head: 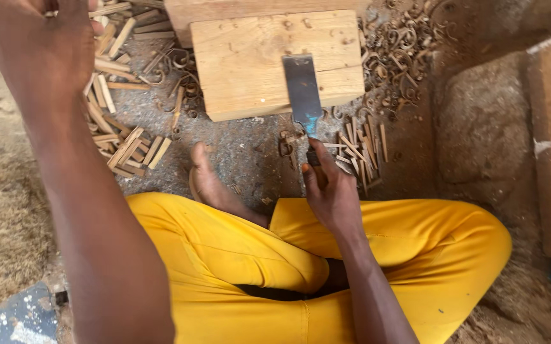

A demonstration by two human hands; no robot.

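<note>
The right hand [332, 191] is clamped on a blade [302, 89] lying on the block [250, 64], the left hand [40, 44] pinches sticks [126, 150] left of it; a slip may cut the foot [208, 181] just below.

Right hand [331, 191] clenched, left hand [43, 48] outstretched
</note>
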